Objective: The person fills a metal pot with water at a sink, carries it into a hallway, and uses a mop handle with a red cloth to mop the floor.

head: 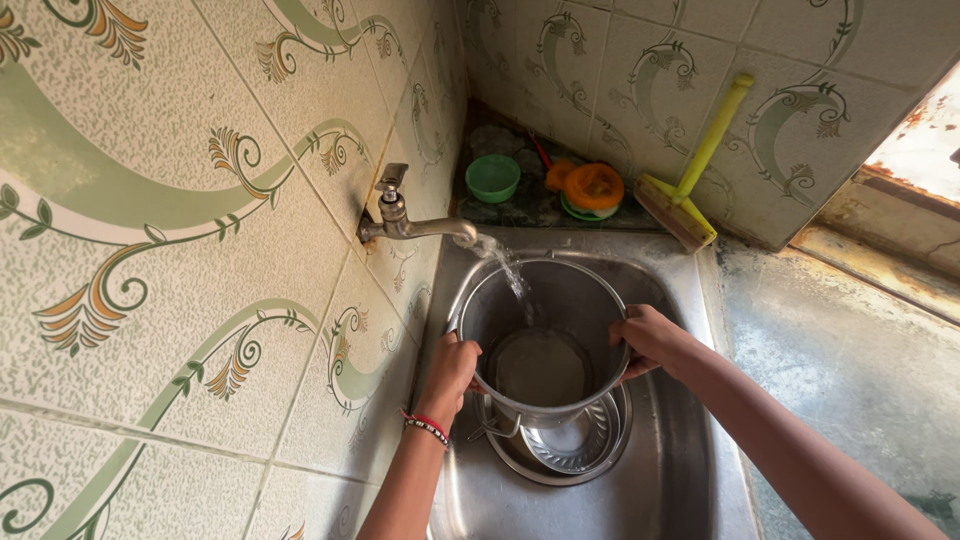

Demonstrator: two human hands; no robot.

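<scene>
Both hands grip a steel pot over the sink. Left hand and right hand have fingers closed on its rim. Water from the tap runs in.

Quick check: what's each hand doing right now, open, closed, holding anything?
Left hand: closed on the rim of the steel pot.
Right hand: closed on the pot's opposite rim.

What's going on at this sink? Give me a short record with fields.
Place: steel sink against a patterned tiled wall
Left hand: grips the rim of a steel pot
Right hand: grips the opposite rim
Tap: running, water falling into the pot
Under the pot: steel plates lying in the sink
Ledge behind: green bowl, orange scrubber, yellow-handled brush leaning on the wall
</scene>
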